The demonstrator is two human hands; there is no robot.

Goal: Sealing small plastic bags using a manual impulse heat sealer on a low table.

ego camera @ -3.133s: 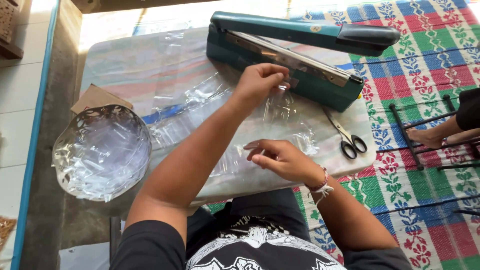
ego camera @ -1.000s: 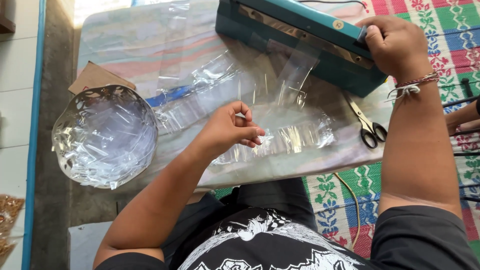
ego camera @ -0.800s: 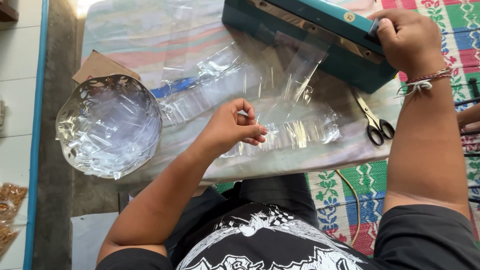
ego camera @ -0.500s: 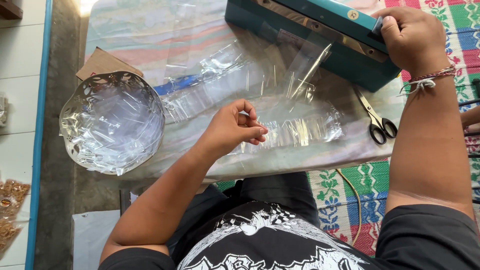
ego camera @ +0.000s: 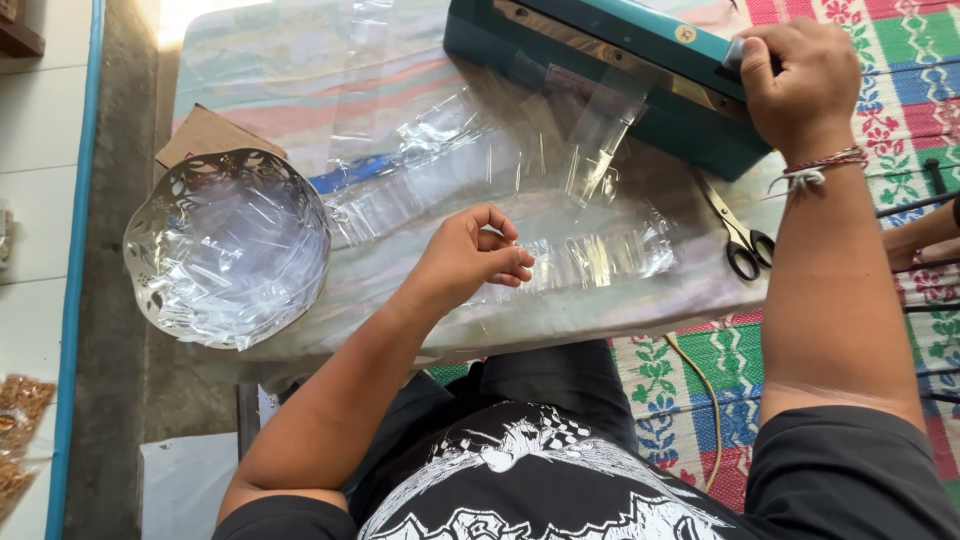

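Observation:
My right hand (ego camera: 795, 80) grips the dark handle of the teal heat sealer (ego camera: 610, 75), whose arm is pressed down on a narrow clear plastic bag (ego camera: 600, 135) sticking out toward me. My left hand (ego camera: 470, 260) hovers loosely curled, holding nothing, over a row of clear plastic bags (ego camera: 585, 260) lying on the low table (ego camera: 300, 110). More clear bags (ego camera: 420, 170) lie spread across the middle of the table.
A white perforated bowl (ego camera: 228, 245) full of clear plastic pieces sits at the table's left edge, beside a scrap of brown cardboard (ego camera: 200, 135). Scissors (ego camera: 738, 235) lie at the right. A colourful woven mat (ego camera: 880, 130) covers the floor; another person's limb (ego camera: 925, 235) shows at far right.
Since three seconds ago my right hand moved from the bags to the sealer handle and pressed the arm shut on a bag. My left hand pulled back from the sealer. Little moved in the last second.

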